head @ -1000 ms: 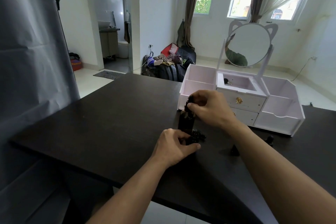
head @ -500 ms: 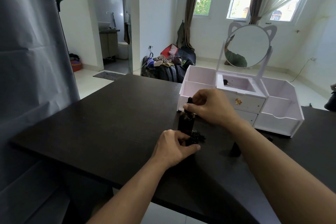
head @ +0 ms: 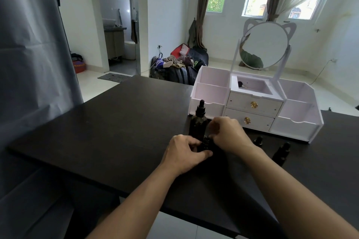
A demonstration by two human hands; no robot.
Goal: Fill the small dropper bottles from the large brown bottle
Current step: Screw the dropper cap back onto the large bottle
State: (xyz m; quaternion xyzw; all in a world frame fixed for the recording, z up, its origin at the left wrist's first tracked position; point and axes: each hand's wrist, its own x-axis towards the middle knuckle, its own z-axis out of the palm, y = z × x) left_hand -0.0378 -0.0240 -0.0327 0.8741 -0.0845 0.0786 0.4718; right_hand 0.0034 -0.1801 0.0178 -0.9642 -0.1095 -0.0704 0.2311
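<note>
The large brown bottle (head: 198,124) stands upright on the dark table (head: 108,134), its black dropper cap on top. Just in front of it sits a small dropper bottle (head: 206,142), mostly hidden between my hands. My left hand (head: 183,154) grips its body from the left. My right hand (head: 227,135) has its fingers curled at the small bottle's top; what they pinch is hidden. Two more small dark dropper bottles stand to the right, one (head: 258,140) behind my right wrist and one (head: 281,153) further right.
A white vanity organiser (head: 297,122) with two drawers, open side bins and a round cat-ear mirror (head: 266,44) stands at the back right of the table. A grey curtain (head: 29,64) hangs at the left. The table's near edge runs below my forearms.
My right hand has left the large bottle's dropper cap and come down to the small bottle in my left hand. The large bottle's cap now shows fully.
</note>
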